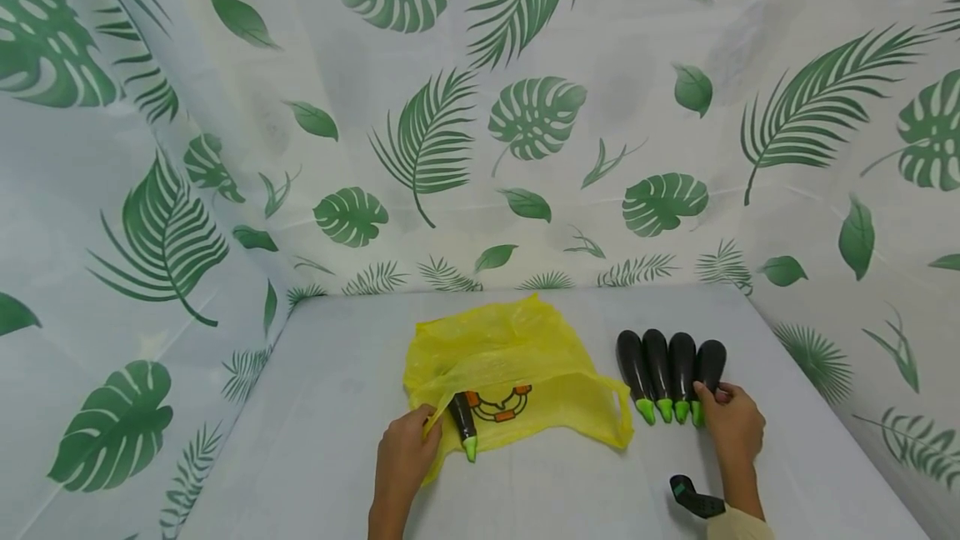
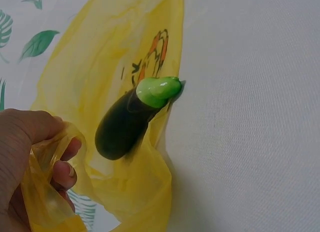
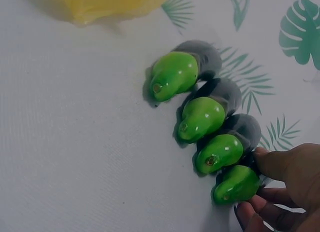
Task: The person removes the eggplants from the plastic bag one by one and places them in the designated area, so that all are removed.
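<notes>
A yellow plastic bag (image 1: 510,348) lies flat in the middle of the table, its opening facing me. My left hand (image 1: 405,448) pinches the bag's left handle and lifts that edge. Inside the opening lies one dark eggplant (image 2: 122,124) with a green stem end, partly under the upper layer. To the right, several more eggplants (image 1: 656,365) lie side by side, green ends toward me. My right hand (image 1: 735,423) grips the rightmost eggplant (image 1: 710,361) near its green end, thumb on one side and fingers on the other. In the right wrist view its stem end (image 3: 235,184) sits between them.
The table (image 1: 322,407) has a white cover. Behind it and along both sides hangs a white cloth (image 1: 570,190) printed with green leaves. A black device (image 1: 696,497) is worn at the right wrist, beside a light sleeve (image 1: 738,525).
</notes>
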Demonstrator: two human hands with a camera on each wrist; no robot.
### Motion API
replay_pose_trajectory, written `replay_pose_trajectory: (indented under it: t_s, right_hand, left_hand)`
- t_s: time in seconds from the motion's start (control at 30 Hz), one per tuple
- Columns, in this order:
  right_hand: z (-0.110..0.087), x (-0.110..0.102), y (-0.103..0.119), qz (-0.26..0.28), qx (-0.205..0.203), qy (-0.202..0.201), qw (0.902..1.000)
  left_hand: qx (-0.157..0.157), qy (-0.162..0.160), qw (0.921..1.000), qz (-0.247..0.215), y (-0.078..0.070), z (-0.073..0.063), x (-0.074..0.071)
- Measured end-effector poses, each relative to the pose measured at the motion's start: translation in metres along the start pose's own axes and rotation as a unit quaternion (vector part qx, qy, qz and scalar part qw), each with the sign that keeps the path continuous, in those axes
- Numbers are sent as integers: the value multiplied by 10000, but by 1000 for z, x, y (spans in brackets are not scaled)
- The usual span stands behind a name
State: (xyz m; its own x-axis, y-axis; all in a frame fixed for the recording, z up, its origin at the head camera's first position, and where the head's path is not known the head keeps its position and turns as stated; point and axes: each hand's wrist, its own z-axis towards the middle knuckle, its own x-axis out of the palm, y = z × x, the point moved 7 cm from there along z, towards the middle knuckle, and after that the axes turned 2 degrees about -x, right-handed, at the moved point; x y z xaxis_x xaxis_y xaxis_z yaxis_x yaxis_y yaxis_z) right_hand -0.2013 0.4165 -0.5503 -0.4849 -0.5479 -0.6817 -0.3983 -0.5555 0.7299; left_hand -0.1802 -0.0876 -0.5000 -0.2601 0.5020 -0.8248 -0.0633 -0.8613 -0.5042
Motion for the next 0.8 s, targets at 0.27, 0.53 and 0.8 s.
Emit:
replay_pose_trajectory:
  t_s: [0.27,0.53,0.8]
  right_hand:
    - [1,-1,2,-47,-40,102,9999]
    - [2,0,1,-64,42,180,9998]
    - [-1,0,2,93,96,210,9997]
  left_hand:
    - [-18,49,10000,2,-1,-1,1]
    - [77,-100,9999,4,-1,0,-2]
    - [88,-154,9998,-76,0,-1,-1]
